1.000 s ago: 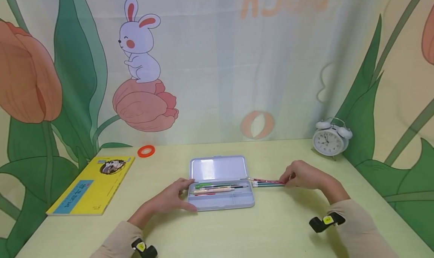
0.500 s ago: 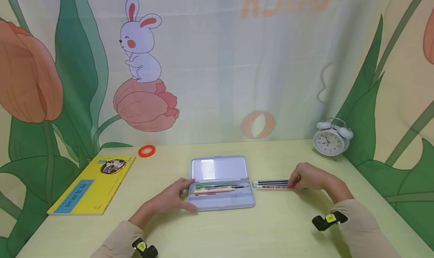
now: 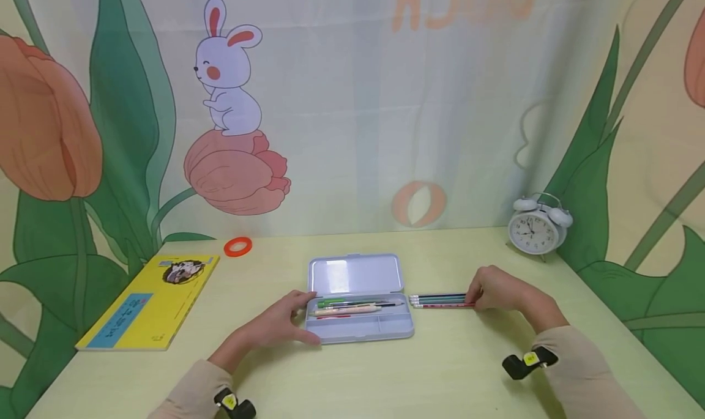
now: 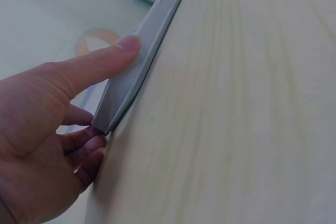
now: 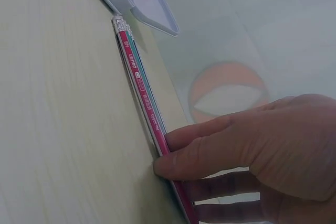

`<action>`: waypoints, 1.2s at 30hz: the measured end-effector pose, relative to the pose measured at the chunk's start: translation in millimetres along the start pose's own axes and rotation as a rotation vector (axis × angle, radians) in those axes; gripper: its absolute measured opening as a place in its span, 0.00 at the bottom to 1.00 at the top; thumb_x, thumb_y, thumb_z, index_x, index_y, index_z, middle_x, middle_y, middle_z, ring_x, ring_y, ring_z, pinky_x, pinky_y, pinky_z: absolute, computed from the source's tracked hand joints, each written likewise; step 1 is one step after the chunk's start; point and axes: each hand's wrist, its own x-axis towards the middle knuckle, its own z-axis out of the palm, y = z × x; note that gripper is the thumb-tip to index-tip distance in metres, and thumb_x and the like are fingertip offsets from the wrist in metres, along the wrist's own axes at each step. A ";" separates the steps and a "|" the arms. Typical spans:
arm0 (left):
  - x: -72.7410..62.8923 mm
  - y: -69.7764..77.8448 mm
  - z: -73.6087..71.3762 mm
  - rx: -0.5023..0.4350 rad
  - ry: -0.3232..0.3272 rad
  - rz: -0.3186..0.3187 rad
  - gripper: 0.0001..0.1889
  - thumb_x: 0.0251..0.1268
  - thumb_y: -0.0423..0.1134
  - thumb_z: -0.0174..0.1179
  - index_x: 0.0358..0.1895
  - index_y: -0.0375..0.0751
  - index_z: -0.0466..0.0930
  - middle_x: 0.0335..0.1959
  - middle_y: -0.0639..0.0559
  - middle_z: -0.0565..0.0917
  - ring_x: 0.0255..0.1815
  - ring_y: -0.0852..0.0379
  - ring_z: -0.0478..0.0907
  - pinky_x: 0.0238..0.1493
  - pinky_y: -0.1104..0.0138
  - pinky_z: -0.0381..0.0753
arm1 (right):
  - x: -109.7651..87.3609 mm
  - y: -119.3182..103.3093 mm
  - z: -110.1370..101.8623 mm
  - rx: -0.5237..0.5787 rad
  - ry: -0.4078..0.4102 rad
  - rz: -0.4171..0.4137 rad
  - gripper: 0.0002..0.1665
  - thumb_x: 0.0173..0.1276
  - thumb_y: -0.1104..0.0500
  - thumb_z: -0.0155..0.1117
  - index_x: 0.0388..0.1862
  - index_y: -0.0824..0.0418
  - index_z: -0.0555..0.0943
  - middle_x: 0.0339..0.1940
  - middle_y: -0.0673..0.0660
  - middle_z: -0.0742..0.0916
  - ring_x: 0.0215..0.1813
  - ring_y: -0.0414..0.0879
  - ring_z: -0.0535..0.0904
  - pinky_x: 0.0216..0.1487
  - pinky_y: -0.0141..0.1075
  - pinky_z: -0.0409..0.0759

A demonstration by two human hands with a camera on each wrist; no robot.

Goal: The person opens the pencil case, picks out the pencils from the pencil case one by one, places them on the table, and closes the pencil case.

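Note:
A pale lavender pencil case (image 3: 347, 331) lies with its lid up at the middle of the table. Inside it are several pens (image 3: 352, 309), green, cream and red among them. My left hand (image 3: 278, 321) grips the case's left end; in the left wrist view the thumb (image 4: 126, 45) rests on the front wall and the other fingers curl at the corner. Right of the case, a red pencil (image 5: 139, 80) lies side by side with teal and dark pencils (image 3: 440, 296), their ferrule ends toward the case. My right hand (image 3: 498, 290) pinches this bundle near its other end, which the fingers hide.
A yellow book (image 3: 149, 303) lies at the left. Behind it is an orange-red ring (image 3: 238, 246), perhaps a tape roll. A white twin-bell alarm clock (image 3: 533, 230) stands at the back right. A printed curtain (image 3: 341, 113) closes off the table's back.
The red pencil, earlier slanting across the back of the others, now lies along their front side. My right hand has shifted slightly to the right. The left hand and the case have stayed put.

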 end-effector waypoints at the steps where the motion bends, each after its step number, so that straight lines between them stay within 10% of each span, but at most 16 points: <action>1: 0.1 -0.2 0.1 0.000 -0.001 -0.001 0.53 0.46 0.52 0.80 0.76 0.38 0.63 0.63 0.46 0.70 0.64 0.46 0.67 0.68 0.47 0.65 | 0.4 0.2 0.7 -0.003 0.001 0.003 0.12 0.55 0.72 0.74 0.32 0.57 0.91 0.34 0.50 0.87 0.36 0.45 0.77 0.42 0.40 0.81; 36: -0.3 0.4 -0.3 -0.014 -0.006 -0.006 0.52 0.47 0.52 0.80 0.76 0.40 0.63 0.64 0.45 0.70 0.66 0.44 0.66 0.69 0.45 0.63 | 5.7 -9.6 6.4 -0.177 0.036 -0.057 0.07 0.58 0.69 0.73 0.28 0.58 0.87 0.26 0.46 0.82 0.31 0.42 0.74 0.38 0.38 0.78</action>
